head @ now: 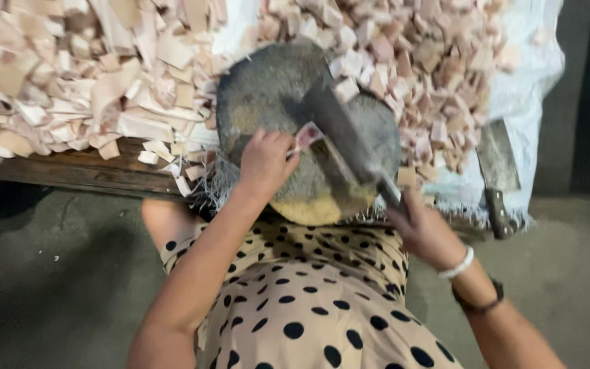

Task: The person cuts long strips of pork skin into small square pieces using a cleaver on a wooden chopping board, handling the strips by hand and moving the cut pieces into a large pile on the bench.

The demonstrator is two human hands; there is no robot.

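Pink piece (308,134) half-hidden btwn left hand (265,162) & cleaver (339,126)

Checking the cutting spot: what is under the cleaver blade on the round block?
A small pinkish piece, held by the left hand, lies on the round block beside the cleaver. The right hand grips its handle. Anything directly beneath the blade is hidden.
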